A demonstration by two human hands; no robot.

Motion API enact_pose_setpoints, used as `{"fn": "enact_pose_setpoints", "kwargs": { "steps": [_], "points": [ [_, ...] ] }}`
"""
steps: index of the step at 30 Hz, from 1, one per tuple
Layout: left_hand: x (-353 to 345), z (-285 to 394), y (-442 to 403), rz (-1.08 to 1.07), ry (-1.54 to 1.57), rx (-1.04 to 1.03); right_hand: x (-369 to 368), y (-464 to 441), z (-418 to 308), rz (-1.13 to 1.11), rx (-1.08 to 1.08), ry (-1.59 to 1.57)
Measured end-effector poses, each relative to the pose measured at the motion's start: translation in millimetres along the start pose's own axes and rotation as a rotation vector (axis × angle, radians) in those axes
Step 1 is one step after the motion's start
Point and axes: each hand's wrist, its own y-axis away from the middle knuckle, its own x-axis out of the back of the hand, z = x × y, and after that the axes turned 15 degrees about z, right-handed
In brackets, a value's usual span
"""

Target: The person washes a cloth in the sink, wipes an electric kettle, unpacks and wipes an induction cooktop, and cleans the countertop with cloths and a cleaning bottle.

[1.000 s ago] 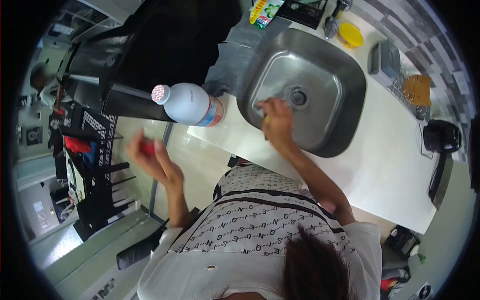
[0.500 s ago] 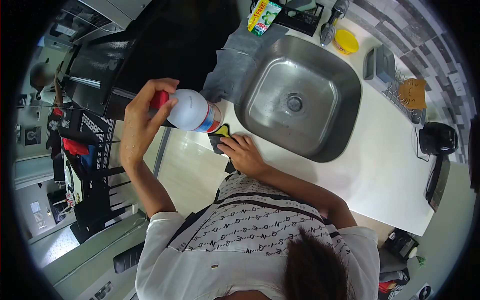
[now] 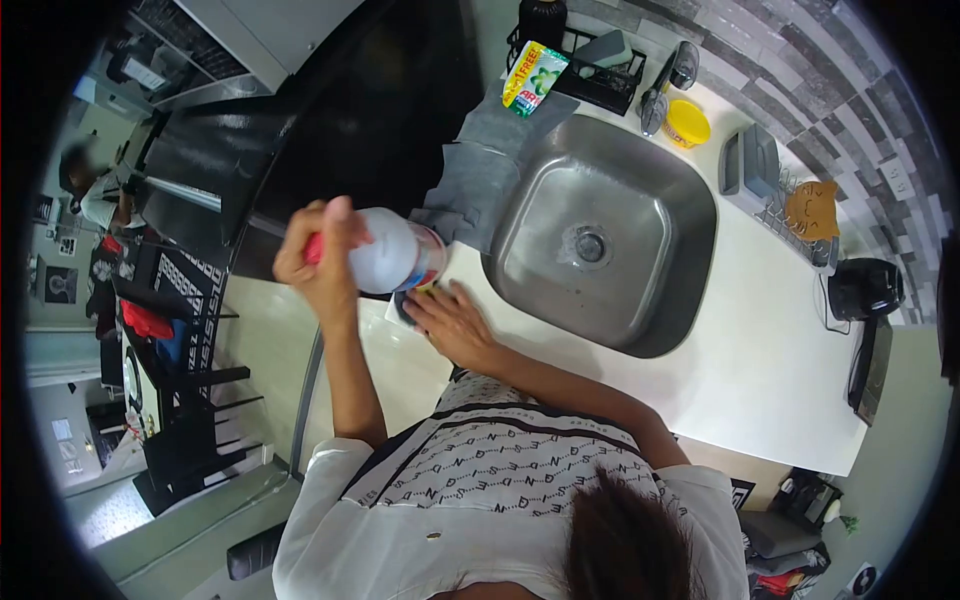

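My left hand (image 3: 325,250) is wrapped round the red cap (image 3: 313,248) of a large white bottle (image 3: 382,252) with a red and blue label. The bottle is at the counter's left edge, left of the sink. My right hand (image 3: 455,325) lies by the bottle's base, fingers over a black-and-yellow sponge (image 3: 408,305) that they mostly hide. Grey cloths (image 3: 470,185) are spread beside the bottle, along the left of the steel sink (image 3: 700,270).
Behind the sink are a detergent packet (image 3: 535,78), a black rack (image 3: 600,85), a faucet (image 3: 655,105) and a yellow tub (image 3: 687,123). A grey caddy (image 3: 750,162) and a black appliance (image 3: 865,288) stand right. Far left, another person (image 3: 100,205) is visible.
My left hand has turned on the cap and moved lower in view, now blurred. My right hand has shifted left and covers more of the sponge. The whole view has shifted slightly.
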Motion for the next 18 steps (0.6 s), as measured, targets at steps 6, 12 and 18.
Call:
{"fn": "enact_pose_setpoints", "kwargs": {
  "steps": [6, 12, 18],
  "points": [
    [61, 26, -42, 0.012, 0.277, -0.189, 65, 28, 91, 0.034, -0.359, 0.541],
    [100, 25, -40, -0.048, 0.288, -0.031, 131, -13, 80, 0.248, -0.488, 0.383],
    [110, 21, -33, -0.093, 0.418, -0.016, 64, -69, 98, 0.218, -0.469, -0.039]
  ]
}}
